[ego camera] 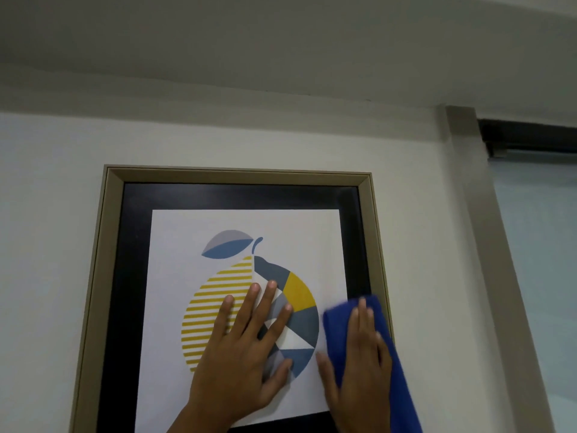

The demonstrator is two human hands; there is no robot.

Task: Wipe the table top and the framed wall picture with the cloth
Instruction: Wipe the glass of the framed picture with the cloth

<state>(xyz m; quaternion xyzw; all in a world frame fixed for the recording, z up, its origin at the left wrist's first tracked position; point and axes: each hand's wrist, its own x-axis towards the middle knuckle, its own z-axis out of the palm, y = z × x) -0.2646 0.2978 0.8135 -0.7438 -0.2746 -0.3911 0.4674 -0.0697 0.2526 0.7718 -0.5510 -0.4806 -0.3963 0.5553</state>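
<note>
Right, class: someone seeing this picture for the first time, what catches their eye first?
The framed lemon print hanging on the white wall, centre frame. Then the bright blue cloth pressed against its right side by the right hand, and the left hand spread flat on the print.

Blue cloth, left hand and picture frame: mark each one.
blue cloth point(396, 364), head view, on its right edge beside the hand.
left hand point(240, 354), head view, back of the hand.
picture frame point(93, 276), head view, left beige rail.
</note>
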